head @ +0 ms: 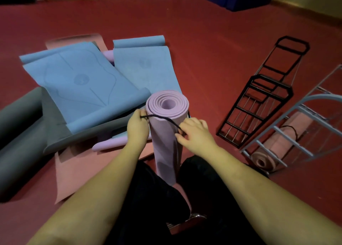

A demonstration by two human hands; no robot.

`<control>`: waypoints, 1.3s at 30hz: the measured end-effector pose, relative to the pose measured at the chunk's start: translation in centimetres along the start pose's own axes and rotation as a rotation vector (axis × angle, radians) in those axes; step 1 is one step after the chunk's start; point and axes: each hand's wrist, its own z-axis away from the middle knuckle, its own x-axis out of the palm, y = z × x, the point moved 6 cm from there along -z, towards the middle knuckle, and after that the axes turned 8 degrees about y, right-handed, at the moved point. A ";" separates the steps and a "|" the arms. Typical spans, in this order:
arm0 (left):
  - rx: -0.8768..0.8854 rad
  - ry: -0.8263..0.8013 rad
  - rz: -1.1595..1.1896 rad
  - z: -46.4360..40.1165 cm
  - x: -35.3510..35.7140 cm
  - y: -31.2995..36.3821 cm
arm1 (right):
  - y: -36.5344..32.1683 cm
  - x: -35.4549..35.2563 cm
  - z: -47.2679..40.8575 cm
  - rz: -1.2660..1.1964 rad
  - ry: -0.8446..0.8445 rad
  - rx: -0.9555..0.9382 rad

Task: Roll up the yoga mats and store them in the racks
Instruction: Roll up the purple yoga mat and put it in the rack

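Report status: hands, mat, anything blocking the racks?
Left hand and right hand pinch black cord around upright rolled purple mat. Not yet racked. Grey rack holds pink roll; black rack unobstructed.

No legible text

Blue mat has line art + round emblem, no letters or nos. readable; second blue mat's emblem too faint.

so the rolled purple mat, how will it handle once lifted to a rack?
The purple mat stands on end, likely tippy if released. Foam layers suggest light and squashy. The black cord both hands pinch probably stops it unrolling.
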 end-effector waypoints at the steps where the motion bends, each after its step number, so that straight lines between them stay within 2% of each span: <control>1: 0.062 -0.025 -0.090 0.3 0.0 -0.1 | 0.3 0.0 -0.1 0.017 0.011 -0.007; 4: 0.232 -0.106 -0.378 0.0 0.3 -0.8 | 0.9 0.1 0.1 0.070 0.053 -0.074; 8: 0.762 -0.317 -0.612 -0.8 1.0 -2.1 | 1.3 -0.3 0.3 0.134 0.072 -0.223; 10: 1.055 -0.421 -0.690 -0.9 0.8 -3.1 | 2.2 0.0 0.5 0.185 -0.007 -0.301; 12: 1.206 -0.502 -0.765 -1.0 0.5 -4.1 | 3.3 1.0 1.2 0.208 -0.129 -0.359; 14: 1.158 -0.601 -0.811 -1.2 0.9 -4.5 | 4.2 2.4 2.0 0.222 -0.223 -0.367; 19: 0.544 -0.727 -0.627 -1.2 3.5 -4.7 | 6.4 4.2 1.5 -0.010 -0.242 -0.090; 24: 0.251 -0.793 -0.709 -2.0 6.7 -7.4 | 9.0 8.0 1.6 -0.144 -0.351 0.079; 32: 0.270 -0.832 -0.914 -3.1 12.3 -11.0 | 13.1 14.6 1.7 -0.176 -0.465 0.232; 39: 0.181 -0.967 -0.964 -3.2 14.5 -14.7 | 15.8 19.0 4.0 -0.205 -0.598 0.273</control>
